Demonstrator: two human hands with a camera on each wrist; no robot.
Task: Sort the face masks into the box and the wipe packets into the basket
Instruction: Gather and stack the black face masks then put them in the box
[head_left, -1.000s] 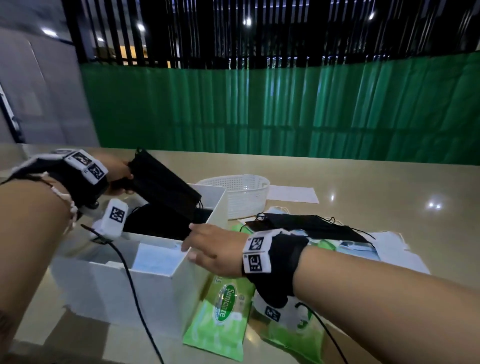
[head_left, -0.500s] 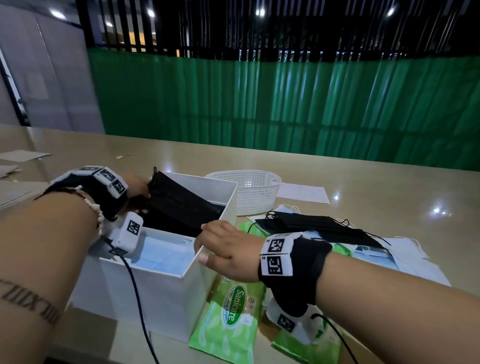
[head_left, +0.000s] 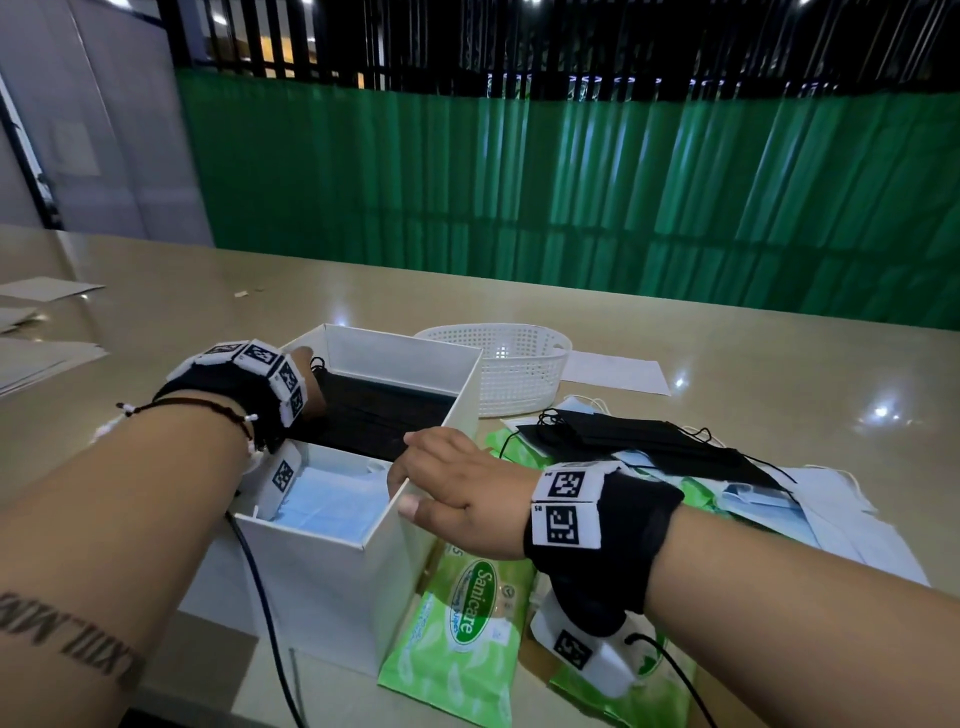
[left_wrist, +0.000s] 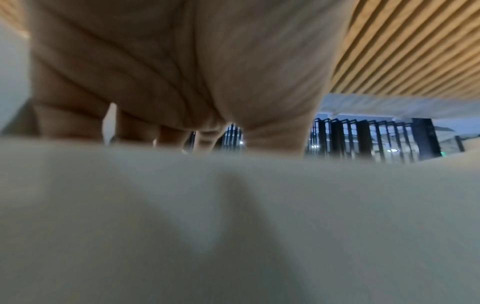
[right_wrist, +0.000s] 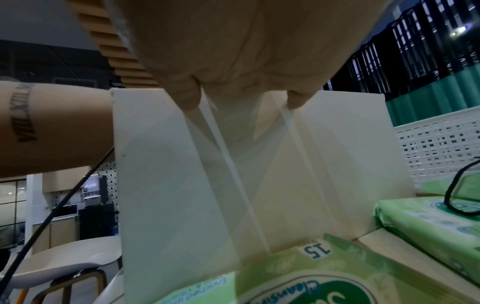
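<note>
An open white box (head_left: 332, 571) stands on the table with a blue mask (head_left: 332, 499) and a black mask (head_left: 384, 410) lying inside. My left hand (head_left: 304, 374) reaches into the box's far left corner at the end of the black mask. Its fingertips are hidden, also in the left wrist view (left_wrist: 182, 72). My right hand (head_left: 447, 488) grips the box's right wall (right_wrist: 233, 164), thumb outside and fingers over the rim. A white basket (head_left: 514, 374) sits behind the box. Green wipe packets (head_left: 467, 623) lie beside the box under my right wrist.
To the right lies a pile with black masks (head_left: 649, 441), pale masks (head_left: 831, 509) and more green packets (head_left: 639, 691). A paper sheet (head_left: 613, 371) lies behind the basket, and papers (head_left: 36, 353) lie at far left. A black cable (head_left: 265, 623) hangs across the box front.
My left hand has lowered the black mask from above the box until it lies flat inside. My right hand has stayed on the box's right wall.
</note>
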